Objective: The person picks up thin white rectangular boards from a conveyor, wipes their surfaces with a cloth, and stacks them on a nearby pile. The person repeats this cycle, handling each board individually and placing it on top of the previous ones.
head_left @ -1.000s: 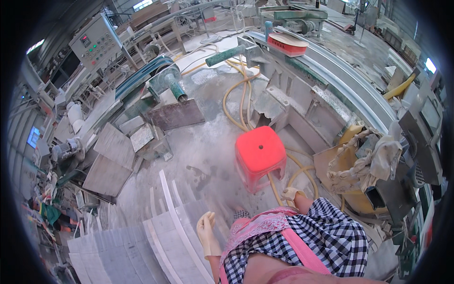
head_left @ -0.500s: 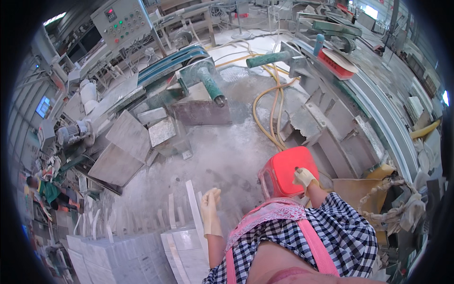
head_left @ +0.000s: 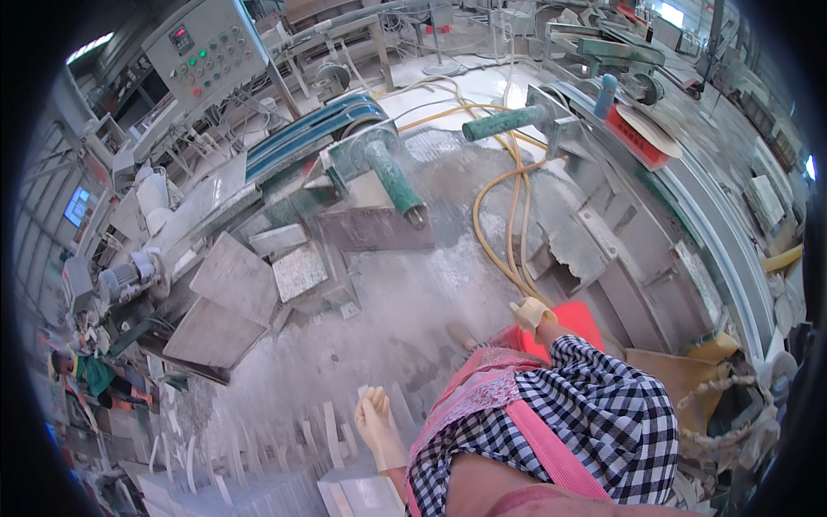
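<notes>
My left hand (head_left: 376, 426), in a pale cream glove, hangs low in front of me with its fingers curled in; I see nothing in it. Beneath and beside it stand stacks of pale grey slabs (head_left: 366, 497) with thin upright strips (head_left: 332, 431) between them. My right hand (head_left: 531, 315), gloved alike, is bent closed in front of a red plastic stool (head_left: 575, 329). Whether the hand touches the stool I cannot tell, and my checked sleeve hides part of the seat. No object shows in the right fingers.
Yellow hoses (head_left: 482, 220) loop across the dusty floor. Green rollers (head_left: 396, 185) jut from a machine ahead. Broken slabs (head_left: 237, 276) lean at the left, near a control cabinet (head_left: 207, 56). A metal rail (head_left: 732, 233) curves along the right. Another person (head_left: 95, 375) is at far left.
My view has shifted. My right hand has moved left and forward across the stool, which now sits lower and partly behind my body. My left hand is lower, and a foot shows ahead.
</notes>
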A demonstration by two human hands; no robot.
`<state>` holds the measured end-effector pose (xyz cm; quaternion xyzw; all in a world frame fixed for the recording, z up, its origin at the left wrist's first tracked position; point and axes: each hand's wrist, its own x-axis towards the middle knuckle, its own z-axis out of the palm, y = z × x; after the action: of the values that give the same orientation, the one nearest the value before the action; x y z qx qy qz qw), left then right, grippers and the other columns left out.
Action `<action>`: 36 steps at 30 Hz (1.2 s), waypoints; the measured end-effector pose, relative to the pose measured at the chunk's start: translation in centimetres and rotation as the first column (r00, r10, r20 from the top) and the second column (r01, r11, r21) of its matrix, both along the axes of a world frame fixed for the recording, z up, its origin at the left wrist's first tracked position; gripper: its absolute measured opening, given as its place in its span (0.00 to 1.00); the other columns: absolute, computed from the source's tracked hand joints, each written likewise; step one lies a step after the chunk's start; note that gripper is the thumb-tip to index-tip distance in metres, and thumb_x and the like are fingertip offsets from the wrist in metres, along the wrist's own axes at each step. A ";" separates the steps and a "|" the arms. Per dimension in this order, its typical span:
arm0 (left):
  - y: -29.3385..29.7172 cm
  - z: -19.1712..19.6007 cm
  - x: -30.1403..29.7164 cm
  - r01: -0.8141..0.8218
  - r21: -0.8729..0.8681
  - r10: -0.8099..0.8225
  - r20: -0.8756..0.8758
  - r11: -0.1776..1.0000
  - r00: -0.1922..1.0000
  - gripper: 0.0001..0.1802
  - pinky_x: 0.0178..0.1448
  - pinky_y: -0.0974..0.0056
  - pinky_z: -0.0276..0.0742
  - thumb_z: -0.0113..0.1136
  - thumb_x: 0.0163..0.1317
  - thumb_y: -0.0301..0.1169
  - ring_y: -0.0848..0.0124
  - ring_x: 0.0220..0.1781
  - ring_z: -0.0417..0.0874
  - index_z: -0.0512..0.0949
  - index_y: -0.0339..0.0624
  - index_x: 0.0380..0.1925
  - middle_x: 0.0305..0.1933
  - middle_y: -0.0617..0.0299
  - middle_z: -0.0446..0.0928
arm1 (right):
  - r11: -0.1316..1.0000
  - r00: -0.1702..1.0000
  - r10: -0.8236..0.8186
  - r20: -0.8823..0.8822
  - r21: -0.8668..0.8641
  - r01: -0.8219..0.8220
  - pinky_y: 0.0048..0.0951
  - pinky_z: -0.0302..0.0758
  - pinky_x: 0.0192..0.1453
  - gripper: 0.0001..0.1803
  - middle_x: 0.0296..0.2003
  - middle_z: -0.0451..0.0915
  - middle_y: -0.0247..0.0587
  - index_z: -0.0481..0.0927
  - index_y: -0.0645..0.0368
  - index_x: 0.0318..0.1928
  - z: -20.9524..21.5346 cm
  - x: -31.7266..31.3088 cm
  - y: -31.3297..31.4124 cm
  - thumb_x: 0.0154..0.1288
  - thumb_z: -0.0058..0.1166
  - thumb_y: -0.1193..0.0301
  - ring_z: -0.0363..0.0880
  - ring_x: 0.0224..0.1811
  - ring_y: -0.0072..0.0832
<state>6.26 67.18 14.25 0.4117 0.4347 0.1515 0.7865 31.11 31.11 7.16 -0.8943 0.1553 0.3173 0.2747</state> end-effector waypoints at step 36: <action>27.0 -3.6 37.8 0.090 0.073 -0.096 0.097 0.993 0.991 0.20 0.68 0.59 0.77 0.47 0.79 0.37 0.61 0.62 0.81 0.74 0.29 0.57 0.56 0.46 0.80 | 0.887 0.977 -0.103 0.189 0.461 0.004 0.25 0.68 0.33 0.23 0.22 0.73 0.32 0.81 0.59 0.42 5.2 34.2 36.6 0.76 0.45 0.51 0.69 0.25 0.21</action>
<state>44.01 94.19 10.60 0.4500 0.3694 0.1501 0.7991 65.27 67.72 12.34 -0.8277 0.0711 0.2420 0.5012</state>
